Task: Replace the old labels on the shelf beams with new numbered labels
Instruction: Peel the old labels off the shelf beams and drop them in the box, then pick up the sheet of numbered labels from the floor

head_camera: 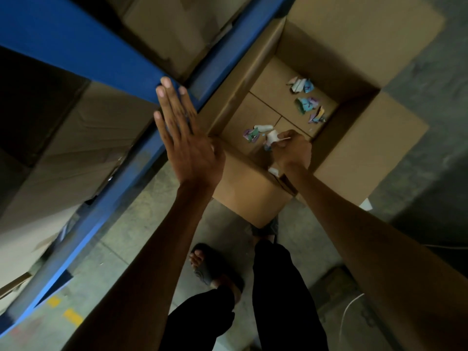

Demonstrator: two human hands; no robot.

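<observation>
A blue shelf beam (83, 44) crosses the upper left and meets a blue upright (101, 193). My left hand (186, 138) is flat, fingers apart, fingertips touching the beam's end. My right hand (291, 150) hovers over an open cardboard box (367, 153), shut on a crumpled white label scrap (272, 138). Several crumpled coloured label scraps (307, 103) lie on the box floor. No label shows on the beam where I look.
Cardboard cartons (81, 153) fill the shelf behind the upright, another (174, 29) sits above the beam. The open box stands on the concrete floor (415, 193) in front of my feet (205, 267). Yellow marks (72, 316) are painted on the floor.
</observation>
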